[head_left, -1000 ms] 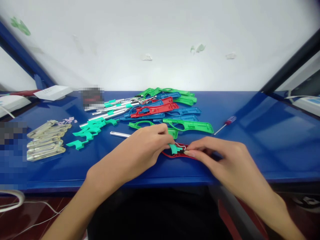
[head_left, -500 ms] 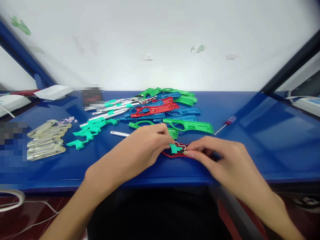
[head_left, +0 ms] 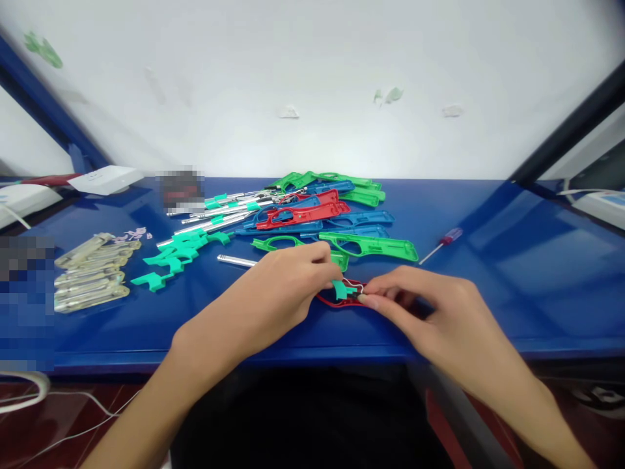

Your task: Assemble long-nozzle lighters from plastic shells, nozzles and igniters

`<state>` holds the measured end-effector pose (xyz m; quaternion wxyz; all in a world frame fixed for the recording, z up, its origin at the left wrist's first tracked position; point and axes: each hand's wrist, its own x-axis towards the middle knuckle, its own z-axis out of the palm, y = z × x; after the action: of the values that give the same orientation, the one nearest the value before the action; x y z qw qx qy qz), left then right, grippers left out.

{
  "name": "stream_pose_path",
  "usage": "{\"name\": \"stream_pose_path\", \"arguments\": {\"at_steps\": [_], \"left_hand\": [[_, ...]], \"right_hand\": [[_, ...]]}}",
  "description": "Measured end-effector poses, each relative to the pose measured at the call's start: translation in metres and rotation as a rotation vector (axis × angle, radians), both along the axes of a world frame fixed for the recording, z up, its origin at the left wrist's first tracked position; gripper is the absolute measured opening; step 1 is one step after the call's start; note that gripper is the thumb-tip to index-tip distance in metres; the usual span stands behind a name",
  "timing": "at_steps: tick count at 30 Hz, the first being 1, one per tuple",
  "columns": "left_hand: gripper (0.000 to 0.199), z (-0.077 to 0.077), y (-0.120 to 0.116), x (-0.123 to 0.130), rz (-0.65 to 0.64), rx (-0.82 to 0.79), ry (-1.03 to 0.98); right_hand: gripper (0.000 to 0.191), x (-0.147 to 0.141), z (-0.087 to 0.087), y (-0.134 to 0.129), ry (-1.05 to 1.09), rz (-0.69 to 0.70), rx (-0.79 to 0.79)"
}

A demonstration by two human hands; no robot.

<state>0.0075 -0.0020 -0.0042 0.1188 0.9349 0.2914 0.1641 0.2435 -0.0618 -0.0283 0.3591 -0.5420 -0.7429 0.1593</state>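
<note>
A red lighter handle half (head_left: 326, 301) lies on the blue table between my hands, mostly covered by them. In it sits a teal trigger (head_left: 338, 290), with a small black part and a white wire (head_left: 352, 282) beside it. My left hand (head_left: 297, 280) is closed, its fingertips pinching at the trigger. My right hand (head_left: 424, 296) is closed too, thumb and forefinger pressed together at the black part and the red half's right end. A silver lighter tube (head_left: 236, 261) sticks out to the left from behind my left hand.
Behind my hands lie green handle halves (head_left: 385, 247), blue ones (head_left: 374, 217) and red ones (head_left: 307, 212), with silver tubes. To the left are several loose teal triggers (head_left: 176, 251) and clear fuel tanks (head_left: 92, 280). A screwdriver (head_left: 449, 236) lies at right.
Almost nothing differs. Both hands keep their grip at the red handle half, and the whole view has shifted very slightly.
</note>
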Motion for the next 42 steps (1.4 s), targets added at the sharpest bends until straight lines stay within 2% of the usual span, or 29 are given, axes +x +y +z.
{"name": "stream_pose_path", "arguments": {"at_steps": [19,28,42], "left_hand": [[0.032,0.002,0.000,-0.004,0.006,0.023,-0.095],[0.032,-0.001,0.002,-0.005,0.007,0.019,-0.072],[0.029,0.002,0.000,-0.002,0.042,-0.049,-0.046]], "right_hand": [[0.010,0.000,-0.008,-0.001,0.008,-0.032,0.063],[0.010,0.000,-0.010,0.000,0.070,-0.048,0.038],[0.006,0.001,-0.012,0.000,0.077,-0.047,0.052]]}}
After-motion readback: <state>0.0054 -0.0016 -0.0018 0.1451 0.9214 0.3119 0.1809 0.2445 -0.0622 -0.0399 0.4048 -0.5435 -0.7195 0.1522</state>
